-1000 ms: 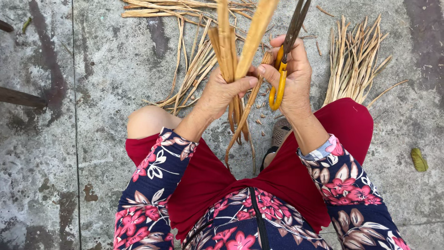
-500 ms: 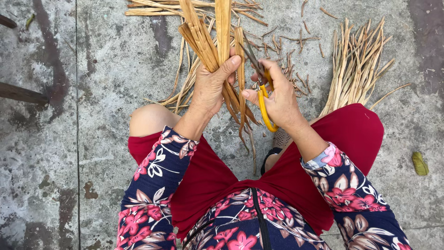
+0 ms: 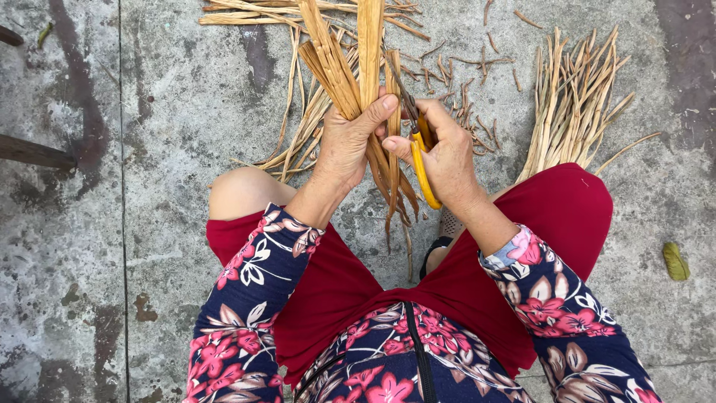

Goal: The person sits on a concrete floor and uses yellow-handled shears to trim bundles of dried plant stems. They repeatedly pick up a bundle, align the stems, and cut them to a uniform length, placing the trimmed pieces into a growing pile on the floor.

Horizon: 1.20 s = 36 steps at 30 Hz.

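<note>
Gripping one straw bundle (image 3: 350, 67), two hands (image 3: 343, 145), one scissors (image 3: 419, 160)

I see a bundle of flat, tan dried plant strips (image 3: 358, 67) — matt, fibrous, papery at the frayed ends. The yellow-handled scissors (image 3: 422, 160) look like glossy smooth plastic at the grips, with dull dark metal blades. Beneath lies a grey concrete floor (image 3: 179, 149), rough, stained and mottled. The red shorts (image 3: 567, 216) read as soft matt cloth — so does the navy floral-print top (image 3: 253, 298).
</note>
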Each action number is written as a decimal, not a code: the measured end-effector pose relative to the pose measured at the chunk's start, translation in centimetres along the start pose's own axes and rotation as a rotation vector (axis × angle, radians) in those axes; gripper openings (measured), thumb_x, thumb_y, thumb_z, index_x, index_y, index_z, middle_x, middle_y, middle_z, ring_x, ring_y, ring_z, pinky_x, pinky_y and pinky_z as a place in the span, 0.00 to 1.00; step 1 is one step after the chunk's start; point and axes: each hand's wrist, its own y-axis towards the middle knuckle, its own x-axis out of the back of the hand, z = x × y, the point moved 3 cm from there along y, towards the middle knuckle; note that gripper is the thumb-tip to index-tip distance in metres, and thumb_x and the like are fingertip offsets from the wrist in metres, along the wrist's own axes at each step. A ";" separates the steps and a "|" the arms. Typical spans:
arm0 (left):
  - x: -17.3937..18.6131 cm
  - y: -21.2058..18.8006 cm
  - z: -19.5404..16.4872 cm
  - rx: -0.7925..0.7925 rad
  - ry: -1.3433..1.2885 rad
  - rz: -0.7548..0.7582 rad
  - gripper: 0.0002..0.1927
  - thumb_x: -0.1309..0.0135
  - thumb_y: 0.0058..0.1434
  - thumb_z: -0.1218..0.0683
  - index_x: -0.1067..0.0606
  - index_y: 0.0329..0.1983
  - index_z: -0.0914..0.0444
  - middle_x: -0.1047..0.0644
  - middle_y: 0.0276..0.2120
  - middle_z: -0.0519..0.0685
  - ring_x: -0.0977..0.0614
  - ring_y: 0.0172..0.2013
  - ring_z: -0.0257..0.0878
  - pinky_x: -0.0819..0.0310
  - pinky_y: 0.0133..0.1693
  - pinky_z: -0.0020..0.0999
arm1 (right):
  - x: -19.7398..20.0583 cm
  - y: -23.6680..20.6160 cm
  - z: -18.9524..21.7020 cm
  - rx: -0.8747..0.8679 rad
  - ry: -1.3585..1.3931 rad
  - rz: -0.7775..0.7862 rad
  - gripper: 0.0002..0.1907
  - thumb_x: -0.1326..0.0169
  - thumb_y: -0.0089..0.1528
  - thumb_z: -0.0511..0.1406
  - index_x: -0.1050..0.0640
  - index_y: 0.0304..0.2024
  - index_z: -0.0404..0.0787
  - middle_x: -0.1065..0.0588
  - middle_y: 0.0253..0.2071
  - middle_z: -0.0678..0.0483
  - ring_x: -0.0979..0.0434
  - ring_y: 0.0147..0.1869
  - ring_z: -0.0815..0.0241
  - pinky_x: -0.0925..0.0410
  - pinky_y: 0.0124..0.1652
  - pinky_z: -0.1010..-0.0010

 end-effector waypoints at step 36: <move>-1.4 -2.6 2.0 0.477 0.185 0.450 0.34 0.52 0.70 0.36 0.28 0.63 0.69 0.24 0.39 0.47 0.22 0.38 0.33 0.22 0.40 0.27 | 4.1 3.0 -3.3 -0.067 0.944 -0.078 0.31 0.34 0.62 0.27 0.33 0.64 0.36 0.24 0.45 0.50 0.24 0.40 0.62 0.28 0.40 0.74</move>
